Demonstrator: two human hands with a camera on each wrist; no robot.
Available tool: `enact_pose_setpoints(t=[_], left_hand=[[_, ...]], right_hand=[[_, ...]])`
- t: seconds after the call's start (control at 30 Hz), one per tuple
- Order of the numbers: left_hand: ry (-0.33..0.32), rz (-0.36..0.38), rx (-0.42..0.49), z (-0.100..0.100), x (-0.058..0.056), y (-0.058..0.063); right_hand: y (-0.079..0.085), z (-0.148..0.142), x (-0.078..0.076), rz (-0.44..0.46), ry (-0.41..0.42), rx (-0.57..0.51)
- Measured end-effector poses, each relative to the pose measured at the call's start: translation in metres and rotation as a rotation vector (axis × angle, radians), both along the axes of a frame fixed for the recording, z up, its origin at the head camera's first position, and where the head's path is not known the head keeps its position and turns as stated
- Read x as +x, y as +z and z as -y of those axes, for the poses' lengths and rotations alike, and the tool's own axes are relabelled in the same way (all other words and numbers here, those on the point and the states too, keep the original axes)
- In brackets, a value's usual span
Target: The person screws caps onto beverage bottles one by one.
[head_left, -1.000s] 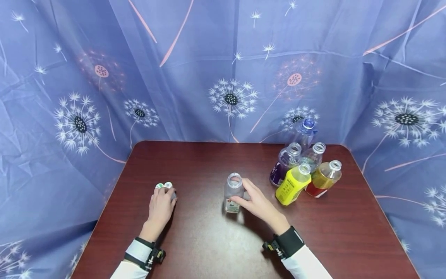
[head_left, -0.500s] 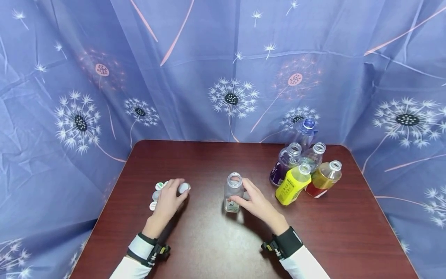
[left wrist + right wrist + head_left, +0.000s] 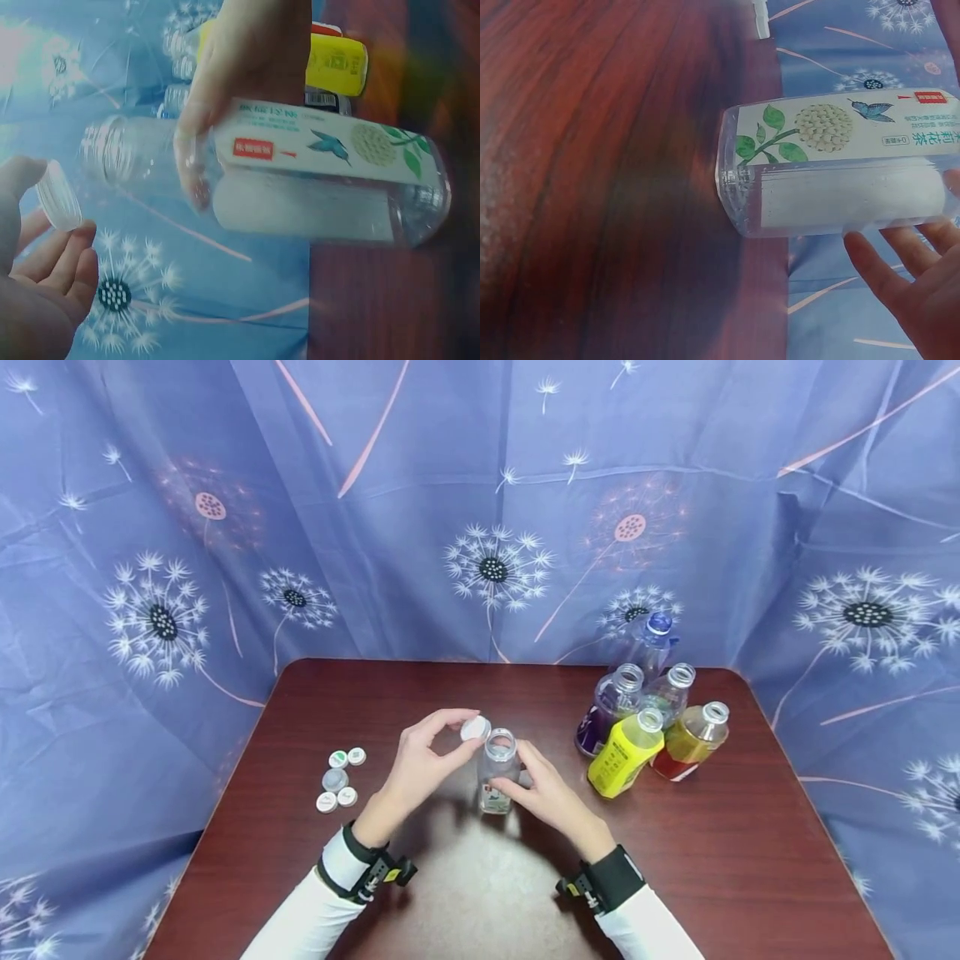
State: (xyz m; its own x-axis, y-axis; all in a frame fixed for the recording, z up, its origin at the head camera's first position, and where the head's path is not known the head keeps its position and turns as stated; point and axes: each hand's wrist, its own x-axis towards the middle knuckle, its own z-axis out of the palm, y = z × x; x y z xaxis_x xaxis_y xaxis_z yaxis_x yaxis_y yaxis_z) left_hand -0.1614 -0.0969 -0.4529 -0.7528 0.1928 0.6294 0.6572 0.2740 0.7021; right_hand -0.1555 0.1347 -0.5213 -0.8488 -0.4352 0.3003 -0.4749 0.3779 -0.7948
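A clear plastic bottle [image 3: 497, 768] with a flower-and-bird label stands uncapped near the middle of the table. My right hand [image 3: 551, 793] grips it from the right side, thumb in front. Just left of the bottle's mouth, my left hand [image 3: 427, 756] pinches a white bottle cap [image 3: 475, 727] between thumb and fingers. In the left wrist view that cap [image 3: 58, 196] is apart from the bottle's threaded neck [image 3: 112, 148]. The right wrist view has the bottle's base and label [image 3: 832, 131], with the right hand's fingers [image 3: 885, 277] along its side.
Several loose caps [image 3: 335, 779] lie in a cluster on the left of the table [image 3: 420, 685]. Several bottles stand grouped at the back right, among them a yellow one [image 3: 622, 760], a purple-labelled one [image 3: 596, 722] and a blue-capped one [image 3: 652, 643]. A patterned blue curtain [image 3: 390, 568] hangs behind.
My left hand has lifted a cap from the cluster at the left and carried it right, up beside the bottle's mouth. My right hand has stayed on the bottle.
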Motion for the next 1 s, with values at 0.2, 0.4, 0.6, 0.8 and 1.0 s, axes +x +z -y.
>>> enact_pose_setpoints(t=[0.2,0.4,0.6,0.8,1.0], left_hand=[[-0.118,-0.044,-0.024,-0.011,-0.003,0.003],[-0.172,-0.093,-0.044,-0.02,-0.005,0.0],[-0.175,-0.123,-0.064,-0.024,-0.006,-0.003],[-0.175,-0.114,-0.065,-0.024,-0.006,-0.006],[-0.178,-0.104,-0.07,-0.025,-0.005,-0.009]], right_hand=[[0.0,0.001,0.001,0.018,0.007,0.005],[-0.001,-0.001,0.001,0.026,0.022,-0.003],[0.0,-0.001,0.0,0.021,0.031,0.003],[0.0,-0.001,0.0,0.024,0.036,-0.006],[-0.001,-0.001,-0.001,0.053,0.043,-0.019]])
